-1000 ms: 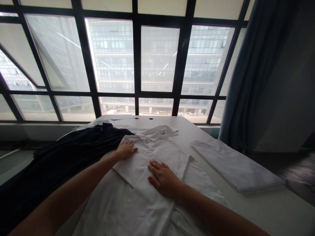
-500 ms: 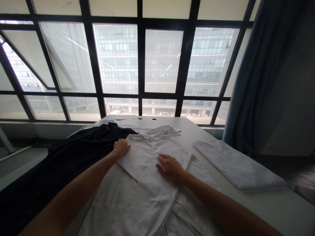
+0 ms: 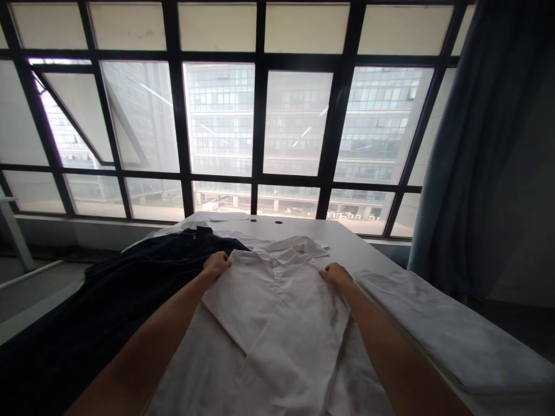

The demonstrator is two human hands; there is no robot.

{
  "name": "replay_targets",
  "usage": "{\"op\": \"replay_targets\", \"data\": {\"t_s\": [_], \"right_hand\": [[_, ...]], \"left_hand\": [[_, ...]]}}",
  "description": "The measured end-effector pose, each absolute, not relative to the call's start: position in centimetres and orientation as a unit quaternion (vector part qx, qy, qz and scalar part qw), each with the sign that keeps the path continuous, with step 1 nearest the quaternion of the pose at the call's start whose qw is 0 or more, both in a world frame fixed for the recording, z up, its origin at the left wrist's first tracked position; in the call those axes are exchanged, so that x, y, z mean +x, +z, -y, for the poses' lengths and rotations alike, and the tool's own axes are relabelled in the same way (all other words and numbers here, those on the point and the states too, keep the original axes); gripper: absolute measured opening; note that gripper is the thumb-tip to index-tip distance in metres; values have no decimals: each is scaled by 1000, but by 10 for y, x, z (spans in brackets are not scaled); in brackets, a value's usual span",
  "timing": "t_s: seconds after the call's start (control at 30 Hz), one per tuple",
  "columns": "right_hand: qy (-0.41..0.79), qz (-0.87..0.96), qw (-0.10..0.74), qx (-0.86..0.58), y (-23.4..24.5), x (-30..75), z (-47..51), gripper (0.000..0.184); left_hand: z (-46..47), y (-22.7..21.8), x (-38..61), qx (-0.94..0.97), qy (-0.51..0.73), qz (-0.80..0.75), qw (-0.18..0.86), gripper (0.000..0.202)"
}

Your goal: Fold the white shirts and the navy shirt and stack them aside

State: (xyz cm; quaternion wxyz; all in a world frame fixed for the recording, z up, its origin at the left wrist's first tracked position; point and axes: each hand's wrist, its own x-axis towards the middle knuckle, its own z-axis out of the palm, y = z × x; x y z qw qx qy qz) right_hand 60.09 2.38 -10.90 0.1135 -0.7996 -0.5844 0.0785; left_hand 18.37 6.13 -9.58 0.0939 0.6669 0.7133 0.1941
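A white collared shirt (image 3: 277,312) lies spread before me, its collar toward the window and its sleeves folded across the front. My left hand (image 3: 217,263) is closed on the shirt's left shoulder edge. At the opposite shoulder, my right hand (image 3: 336,274) pinches the fabric between thumb and fingers. Against the left side of the white shirt lies a dark navy garment (image 3: 143,283), partly covered by my left forearm. More white cloth (image 3: 303,245) shows behind the collar.
A folded white garment (image 3: 451,329) rests on the right part of the white table (image 3: 336,237). Beyond the table's far edge stands a black-framed window (image 3: 258,133). A blue-grey curtain (image 3: 459,173) hangs at the right, and a white metal frame (image 3: 15,231) stands at far left.
My right hand has moved from lying flat on the shirt's front out to its right shoulder and closed there. My left hand has stayed at the left shoulder. The camera view has tilted up.
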Motion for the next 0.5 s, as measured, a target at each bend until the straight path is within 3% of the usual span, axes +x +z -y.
{"op": "replay_targets", "data": {"t_s": [0.2,0.5], "right_hand": [[70,584,150,-795,-105,598,-30,23],[-53,562,354,-746,-74,578,2,38]], "left_hand": [[-57,-91,182,660,245,-706,71,22],[-51,-60,171,650,412,-639,-10,26]]}}
